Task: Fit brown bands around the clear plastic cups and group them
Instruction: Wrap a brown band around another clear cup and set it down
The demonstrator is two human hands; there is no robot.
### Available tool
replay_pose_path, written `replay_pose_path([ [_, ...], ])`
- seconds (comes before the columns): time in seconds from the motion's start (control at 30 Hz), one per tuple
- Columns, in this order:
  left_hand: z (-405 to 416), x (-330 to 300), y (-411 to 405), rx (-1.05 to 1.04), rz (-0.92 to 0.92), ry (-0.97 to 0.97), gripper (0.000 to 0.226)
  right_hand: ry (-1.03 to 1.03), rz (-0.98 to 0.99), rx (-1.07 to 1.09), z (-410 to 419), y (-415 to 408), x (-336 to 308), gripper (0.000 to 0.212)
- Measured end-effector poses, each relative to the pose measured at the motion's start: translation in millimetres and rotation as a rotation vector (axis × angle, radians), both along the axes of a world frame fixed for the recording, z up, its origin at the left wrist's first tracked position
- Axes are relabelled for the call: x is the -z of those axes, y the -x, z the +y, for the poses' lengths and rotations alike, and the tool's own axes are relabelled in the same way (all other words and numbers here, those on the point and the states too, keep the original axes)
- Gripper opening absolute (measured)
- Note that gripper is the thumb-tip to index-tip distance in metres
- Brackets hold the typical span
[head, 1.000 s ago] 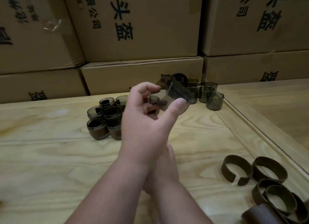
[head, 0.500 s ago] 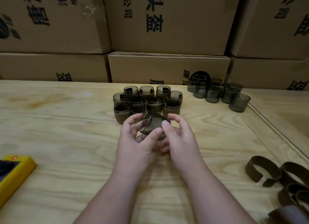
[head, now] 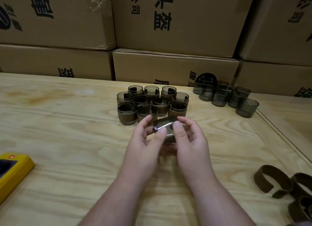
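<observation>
Both forearms reach forward, left hand and right hand meeting, fingers curled, thumbs pinching inward

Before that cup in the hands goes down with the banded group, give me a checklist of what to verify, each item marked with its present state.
1. Cup held by both hands: ok. The left hand and right hand pinch the cup between fingers and thumbs.
2. Brown band fully seated around it: cannot tell; the cup is blurred and partly covered.
3. Free spot at the near edge of the banded group: ok, bare table lies in front of it.
4. Banded cups upright: ok.
5. Unbanded cups kept apart from the group: ok.
6. Spare brown bands on hand: ok, at the right.
</observation>
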State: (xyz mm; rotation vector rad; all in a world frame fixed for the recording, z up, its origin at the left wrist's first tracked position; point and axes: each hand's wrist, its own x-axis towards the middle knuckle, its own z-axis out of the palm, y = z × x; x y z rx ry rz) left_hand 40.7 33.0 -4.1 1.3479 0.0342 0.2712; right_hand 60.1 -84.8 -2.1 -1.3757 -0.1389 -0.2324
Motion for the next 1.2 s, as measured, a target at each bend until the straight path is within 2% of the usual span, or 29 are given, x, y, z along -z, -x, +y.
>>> replay_pose_path([
  [0.1, 3, -1, -2, 0.061, 0.022, 0.148, 0.027, -0.013, 0.002, -0.036, 2, -2, 0, 0.096],
  [0.13, 5, -3, -3, 0.078, 0.032, 0.223, 0.027, -0.028, 0.019, -0.037, 3, -3, 0, 0.102],
  [0.27, 5, -12, -1, 0.238, 0.099, 0.588, 0.031, -0.028, 0.037, 0.048, 4, -4, 0, 0.06],
  [0.4, 1, -9, -1, 0.282, 0.155, 0.521, 0.039, -0.083, 0.096, 0.05, 0, -4, 0, 0.044],
  [0.47, -2, -10, -1, 0.249, 0.131, 0.466, 0.034, -0.082, 0.108, 0.072, -1, -5, -1, 0.039],
  [0.53, -4, -11, 1, 0.222, 0.086, 0.418, 0.029, -0.076, 0.122, 0.099, -1, -6, -1, 0.04],
  [0.67, -5, -10, 3, 0.189, 0.05, 0.319, 0.041, -0.035, 0.139, 0.107, 0, -7, -1, 0.04],
  [0.77, -5, -9, 3, 0.163, 0.058, 0.281, 0.051, -0.018, 0.142, 0.028, 1, -6, 0, 0.034],
  [0.83, -5, -9, 2, 0.147, 0.051, 0.305, 0.05, -0.022, 0.129, -0.001, 2, -5, 0, 0.028],
  [0.93, -4, -10, 0, 0.158, 0.071, 0.44, 0.036, -0.034, 0.166, 0.01, 3, -4, 1, 0.046],
  [1.0, -3, -12, 0, 0.167, 0.105, 0.507, 0.033, 0.01, 0.167, 0.021, 3, -4, 1, 0.048],
  [1.2, -2, -9, -1, 0.214, 0.144, 0.531, 0.059, -0.004, 0.082, -0.04, 3, 0, -3, 0.043],
])
